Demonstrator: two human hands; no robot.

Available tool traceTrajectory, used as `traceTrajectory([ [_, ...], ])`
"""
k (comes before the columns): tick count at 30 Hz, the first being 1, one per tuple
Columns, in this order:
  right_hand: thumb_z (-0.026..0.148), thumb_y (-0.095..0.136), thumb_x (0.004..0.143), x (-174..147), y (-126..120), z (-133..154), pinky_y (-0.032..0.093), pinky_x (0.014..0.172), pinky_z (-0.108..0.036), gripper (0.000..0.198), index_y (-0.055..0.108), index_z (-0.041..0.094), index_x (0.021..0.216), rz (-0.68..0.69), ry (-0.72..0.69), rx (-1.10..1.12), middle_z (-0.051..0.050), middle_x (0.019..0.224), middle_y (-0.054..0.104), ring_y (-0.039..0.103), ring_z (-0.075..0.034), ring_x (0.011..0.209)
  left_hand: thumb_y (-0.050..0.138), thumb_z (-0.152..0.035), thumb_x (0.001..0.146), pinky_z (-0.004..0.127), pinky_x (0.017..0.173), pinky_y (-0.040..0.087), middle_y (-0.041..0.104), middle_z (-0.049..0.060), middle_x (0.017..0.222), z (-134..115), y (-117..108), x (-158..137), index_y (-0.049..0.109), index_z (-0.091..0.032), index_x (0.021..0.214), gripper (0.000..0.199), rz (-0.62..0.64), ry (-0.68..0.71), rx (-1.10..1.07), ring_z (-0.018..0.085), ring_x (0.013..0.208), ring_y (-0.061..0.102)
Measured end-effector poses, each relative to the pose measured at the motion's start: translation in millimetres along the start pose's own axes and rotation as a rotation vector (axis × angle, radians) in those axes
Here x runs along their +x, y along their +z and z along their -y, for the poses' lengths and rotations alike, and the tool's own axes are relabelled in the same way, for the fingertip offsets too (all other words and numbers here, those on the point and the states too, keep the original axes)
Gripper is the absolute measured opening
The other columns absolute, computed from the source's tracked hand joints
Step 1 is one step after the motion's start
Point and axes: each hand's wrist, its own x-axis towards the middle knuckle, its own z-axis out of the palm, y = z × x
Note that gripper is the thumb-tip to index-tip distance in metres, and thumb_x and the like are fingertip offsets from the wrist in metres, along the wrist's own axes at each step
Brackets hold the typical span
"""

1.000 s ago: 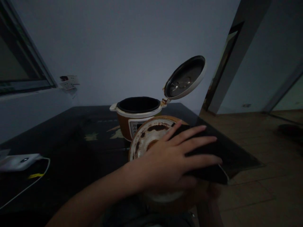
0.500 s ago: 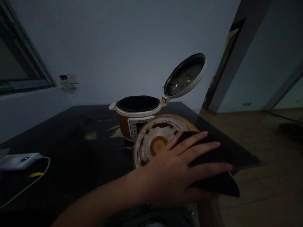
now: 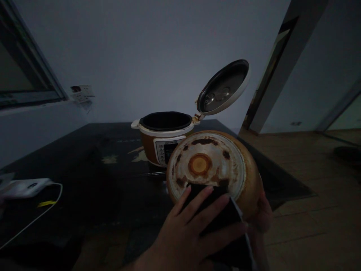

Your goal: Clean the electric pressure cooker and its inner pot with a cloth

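Observation:
A golden-brown inner pot [image 3: 249, 177] is tilted with its stained grey underside facing me; dark brown patches ring a round central mark. My left hand [image 3: 194, 226] lies over a black sheet [image 3: 222, 226] with a pale edge, its fingers spread, pressing the sheet against the lower part of that underside. Whether the sheet is cloth or abrasive paper I cannot tell. My right hand [image 3: 263, 214] grips the pot at its lower right side, mostly hidden behind the pot and the sheet. Behind the pot stands an electric pressure cooker [image 3: 149, 146] with its lid [image 3: 225, 88] raised.
The cooker stands on a glossy black table [image 3: 93, 150] against a pale wall. A white power strip [image 3: 28, 187] with a white cord [image 3: 42, 214] and a yellow strip [image 3: 46, 203] lie at the left. A wall socket [image 3: 81, 92] is beside the window. Tiled floor shows at the right.
My left hand and the black sheet have moved left and down across the pot's underside. More of the underside and the golden side now show, and my right hand has come into view.

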Motion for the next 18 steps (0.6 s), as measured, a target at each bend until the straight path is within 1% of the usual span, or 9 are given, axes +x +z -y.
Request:
traceTrajectory([
  [2,0.040,0.065,0.077,2.0,1.7,0.4,0.046,0.105,-0.049,0.027,0.077,0.021,0.090,-0.097,0.003,-0.009,-0.005,0.088,0.077,0.074,-0.024,0.082,0.051,-0.028,0.090,0.049,0.121,0.000,0.002,-0.003,0.167,0.8,5.8,-7.1,0.010,-0.037,0.157,0.079,-0.032,-0.090,-0.052,0.027,0.152,0.007],
  [3,0.041,0.064,0.077,2.6,2.4,-0.3,0.045,0.106,-0.048,0.027,0.077,0.021,0.090,-0.122,0.000,-0.019,-0.005,0.089,0.077,0.073,-0.024,0.081,0.050,-0.023,0.088,0.050,0.121,0.000,0.000,-0.003,0.167,1.6,8.8,-9.8,0.010,-0.037,0.157,0.081,-0.044,-0.128,-0.080,0.028,0.152,0.008],
  [5,0.041,0.061,0.079,3.1,3.7,-2.3,0.042,0.109,-0.047,0.028,0.076,0.021,0.092,-0.140,-0.004,-0.035,-0.005,0.093,0.077,0.073,-0.023,0.084,0.047,-0.021,0.089,0.052,0.120,0.000,-0.001,-0.001,0.167,3.8,16.3,-14.0,0.014,-0.035,0.157,0.076,-0.070,-0.186,-0.136,0.029,0.152,0.007],
  [8,0.039,0.058,0.080,2.8,6.1,-3.8,0.037,0.113,-0.047,0.029,0.076,0.023,0.096,-0.198,0.026,-0.033,-0.003,0.096,0.077,0.071,-0.022,0.094,0.043,-0.023,0.095,0.051,0.121,-0.003,0.004,0.000,0.167,6.8,33.4,-19.7,0.022,-0.033,0.155,0.064,-0.169,-0.288,-0.197,0.028,0.153,0.004],
  [10,0.035,0.058,0.081,2.5,7.9,-2.7,0.033,0.115,-0.046,0.027,0.076,0.025,0.098,-0.219,-0.010,-0.031,-0.001,0.094,0.077,0.069,-0.021,0.101,0.041,-0.024,0.097,0.052,0.121,-0.003,0.015,0.001,0.165,8.4,46.6,-23.3,0.027,-0.034,0.152,0.058,-0.285,-0.382,-0.253,0.027,0.153,0.005],
  [12,0.032,0.058,0.081,2.0,9.0,-0.9,0.033,0.116,-0.044,0.026,0.076,0.026,0.099,-0.216,-0.071,-0.034,0.000,0.094,0.077,0.067,-0.020,0.107,0.037,-0.027,0.100,0.053,0.122,-0.001,0.028,0.003,0.161,10.3,57.7,-25.5,0.034,-0.033,0.149,0.049,-0.396,-0.533,-0.365,0.025,0.153,0.010],
  [14,0.032,0.058,0.081,1.3,8.8,0.5,0.034,0.115,-0.045,0.027,0.075,0.027,0.102,-0.188,-0.118,-0.045,0.000,0.098,0.077,0.064,-0.021,0.112,0.034,-0.033,0.102,0.050,0.123,0.003,0.034,0.006,0.159,13.1,63.8,-25.0,0.041,-0.030,0.146,0.044,-0.494,-0.761,-0.559,0.024,0.152,0.016],
  [16,0.033,0.059,0.082,0.1,7.5,0.6,0.038,0.113,-0.046,0.030,0.074,0.028,0.107,-0.145,-0.155,-0.062,0.001,0.104,0.076,0.063,-0.021,0.116,0.033,-0.041,0.102,0.044,0.124,0.011,0.035,0.008,0.159,17.4,64.4,-21.1,0.040,-0.025,0.147,0.048,-0.566,-0.950,-0.744,0.022,0.151,0.021],
  [18,0.033,0.060,0.082,-1.4,6.0,-0.4,0.039,0.111,-0.043,0.034,0.072,0.030,0.113,-0.102,-0.182,-0.071,0.001,0.107,0.075,0.062,-0.021,0.117,0.037,-0.050,0.099,0.039,0.123,0.018,0.041,0.010,0.155,23.8,60.9,-15.1,0.042,-0.021,0.147,0.056,-0.615,-1.078,-0.877,0.022,0.149,0.027],
])
